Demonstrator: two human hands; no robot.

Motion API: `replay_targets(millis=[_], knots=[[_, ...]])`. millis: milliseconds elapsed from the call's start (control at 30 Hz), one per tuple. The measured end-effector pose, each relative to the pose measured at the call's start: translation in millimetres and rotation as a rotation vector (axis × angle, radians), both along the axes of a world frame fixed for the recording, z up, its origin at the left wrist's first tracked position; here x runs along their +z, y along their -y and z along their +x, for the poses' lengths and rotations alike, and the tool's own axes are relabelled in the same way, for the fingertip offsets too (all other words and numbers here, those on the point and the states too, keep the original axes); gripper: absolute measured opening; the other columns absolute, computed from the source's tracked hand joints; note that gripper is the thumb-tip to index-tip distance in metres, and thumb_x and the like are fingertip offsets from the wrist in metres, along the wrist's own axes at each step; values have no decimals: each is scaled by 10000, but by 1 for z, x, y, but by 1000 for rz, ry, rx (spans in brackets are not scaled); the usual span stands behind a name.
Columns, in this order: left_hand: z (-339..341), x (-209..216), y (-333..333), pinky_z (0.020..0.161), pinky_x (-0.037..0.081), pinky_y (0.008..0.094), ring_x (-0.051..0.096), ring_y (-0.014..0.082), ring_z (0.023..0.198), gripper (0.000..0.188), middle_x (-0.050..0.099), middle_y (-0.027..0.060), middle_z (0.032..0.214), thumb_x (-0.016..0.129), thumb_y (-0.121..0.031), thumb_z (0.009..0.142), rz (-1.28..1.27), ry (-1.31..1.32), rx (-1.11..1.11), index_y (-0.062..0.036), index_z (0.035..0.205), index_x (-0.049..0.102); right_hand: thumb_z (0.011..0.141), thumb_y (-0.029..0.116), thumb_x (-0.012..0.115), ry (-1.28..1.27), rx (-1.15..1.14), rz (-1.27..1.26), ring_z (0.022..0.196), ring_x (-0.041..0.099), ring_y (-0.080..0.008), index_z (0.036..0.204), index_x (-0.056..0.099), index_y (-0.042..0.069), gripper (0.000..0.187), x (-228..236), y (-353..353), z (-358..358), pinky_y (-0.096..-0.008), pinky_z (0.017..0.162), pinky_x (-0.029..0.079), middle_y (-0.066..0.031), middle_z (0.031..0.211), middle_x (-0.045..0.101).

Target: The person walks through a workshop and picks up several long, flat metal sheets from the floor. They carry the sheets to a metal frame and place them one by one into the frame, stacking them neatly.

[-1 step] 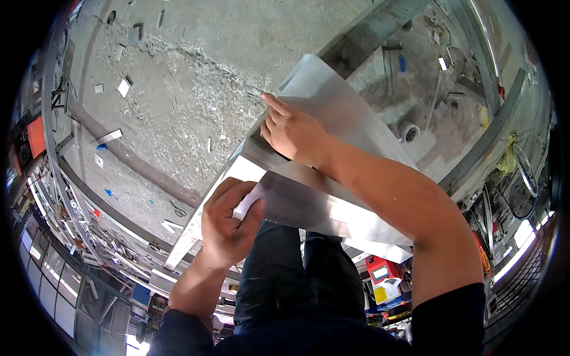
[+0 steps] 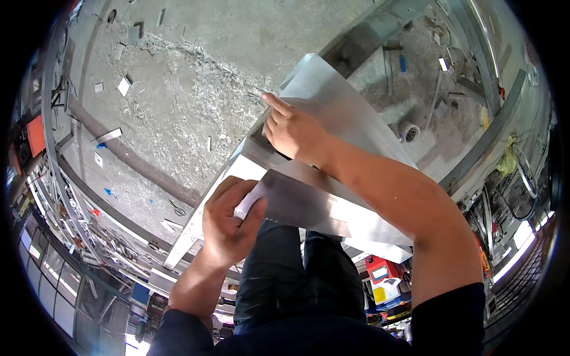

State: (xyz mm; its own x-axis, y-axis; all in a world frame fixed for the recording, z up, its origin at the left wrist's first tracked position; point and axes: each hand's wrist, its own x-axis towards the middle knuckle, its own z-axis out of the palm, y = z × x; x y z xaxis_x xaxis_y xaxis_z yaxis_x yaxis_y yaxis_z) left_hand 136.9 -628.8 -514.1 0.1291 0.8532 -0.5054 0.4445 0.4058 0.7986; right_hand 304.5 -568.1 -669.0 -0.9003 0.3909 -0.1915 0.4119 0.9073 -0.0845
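Observation:
My left hand (image 2: 228, 222) is closed on the near-left end of a long, flat metal strip (image 2: 303, 204), with something white, perhaps a cloth or a bright edge, between thumb and fingers. The strip runs rightward beneath my right forearm, tilted and shiny. Farther off, my right hand (image 2: 294, 133) lies at the left edge of a broad, thin metal sheet (image 2: 338, 104). Its index finger stretches past that edge, while the other fingers curl over it. Layered metal edges (image 2: 258, 151) show below this hand. Where the strip meets the sheet is partly hidden by my right arm.
A grey metal beam (image 2: 365, 41) extends beyond the sheet toward the far right. Scraps and offcuts litter the concrete floor (image 2: 178, 89), with scissors (image 2: 177, 208) at left. A round white container (image 2: 408, 130) stands right of the sheet. A red box (image 2: 380, 270) is near my legs.

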Motion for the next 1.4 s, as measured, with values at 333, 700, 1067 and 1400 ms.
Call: replay_targets(millis=[333,700,1067,1400], knots=[[0,-10,0,700,436,277,560,178,764,245,591,103,842,684,7,751,2,-29,8,56,982,621,786,162,569,-119,34,107,957,610,-179,880,665,92,151,-7,16,20,-480,1183,165,11,894,629],[-3,-5,4,704,477,335,608,286,795,319,598,163,897,700,-18,746,-20,-33,-30,68,1035,596,838,146,495,-161,3,-58,1008,603,-248,954,646,35,221,-6,-5,2,-497,1169,172,-79,910,631],[-4,-9,7,705,476,334,602,293,805,335,584,164,912,697,-27,743,-12,-23,11,55,1051,592,861,171,487,-186,-5,-250,1041,579,-247,1017,623,42,244,-7,-12,-12,-517,1144,224,-72,1011,596],[-4,-14,4,729,470,326,605,251,810,306,601,148,899,699,-34,739,-5,-50,22,60,1014,603,845,146,499,-29,61,-7,976,595,-213,922,654,50,199,-12,-1,-7,-497,1155,224,-38,834,612]])
